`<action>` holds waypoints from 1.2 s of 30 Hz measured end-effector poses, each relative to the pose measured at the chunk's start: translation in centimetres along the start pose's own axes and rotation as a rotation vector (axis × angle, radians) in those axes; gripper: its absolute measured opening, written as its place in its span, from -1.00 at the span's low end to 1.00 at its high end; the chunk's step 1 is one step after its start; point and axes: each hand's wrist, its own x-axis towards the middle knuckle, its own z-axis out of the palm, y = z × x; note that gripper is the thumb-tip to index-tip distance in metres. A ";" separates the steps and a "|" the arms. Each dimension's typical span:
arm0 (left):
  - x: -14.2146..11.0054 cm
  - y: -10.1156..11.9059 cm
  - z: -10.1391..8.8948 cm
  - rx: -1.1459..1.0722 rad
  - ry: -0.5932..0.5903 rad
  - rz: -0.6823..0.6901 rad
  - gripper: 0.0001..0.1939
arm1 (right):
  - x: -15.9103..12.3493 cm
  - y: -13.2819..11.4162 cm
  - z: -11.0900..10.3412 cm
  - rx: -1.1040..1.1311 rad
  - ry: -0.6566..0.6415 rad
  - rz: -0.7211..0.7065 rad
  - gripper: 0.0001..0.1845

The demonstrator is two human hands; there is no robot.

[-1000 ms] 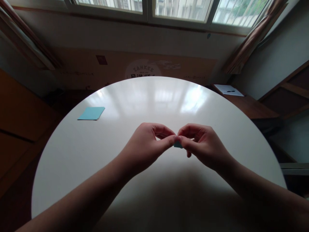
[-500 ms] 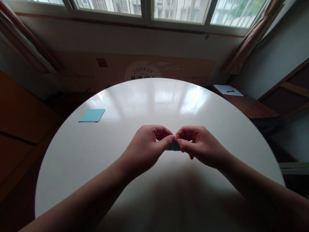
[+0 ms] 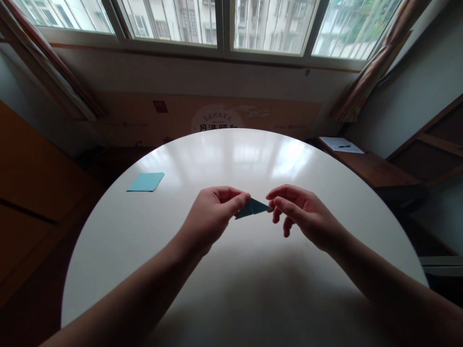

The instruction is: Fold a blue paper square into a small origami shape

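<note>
A small teal piece of folded paper, pointed at its right end, is pinched between the thumb and fingers of my left hand. It is held above the white table. Just to its right is my right hand, with thumb and fingers apart and nothing gripped. The paper's tip comes close to the right fingers; whether they touch I cannot tell. Part of the paper's left side is hidden behind my left thumb.
A stack of light blue paper squares lies on the table's far left. Beyond the right edge, a brown wooden side table carries a white sheet with a dark pen on it. Windows and curtains stand behind.
My right hand has let go of the folded paper and moved slightly right. My left hand has shifted a little left with the paper, which now shows more. The view has tilted up slightly.
</note>
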 end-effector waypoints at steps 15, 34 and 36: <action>0.0 -0.6 0.5 0.138 -0.117 -0.016 -0.77 | 0.1 0.3 1.4 0.099 0.090 -0.011 -0.67; -0.1 -1.4 0.9 0.406 -0.081 0.279 -0.92 | -0.1 0.7 2.7 -0.023 -0.008 -0.045 -0.76; -0.2 -1.3 0.9 0.417 -0.068 0.281 -0.93 | -0.2 0.4 2.8 -0.032 0.012 -0.072 -0.77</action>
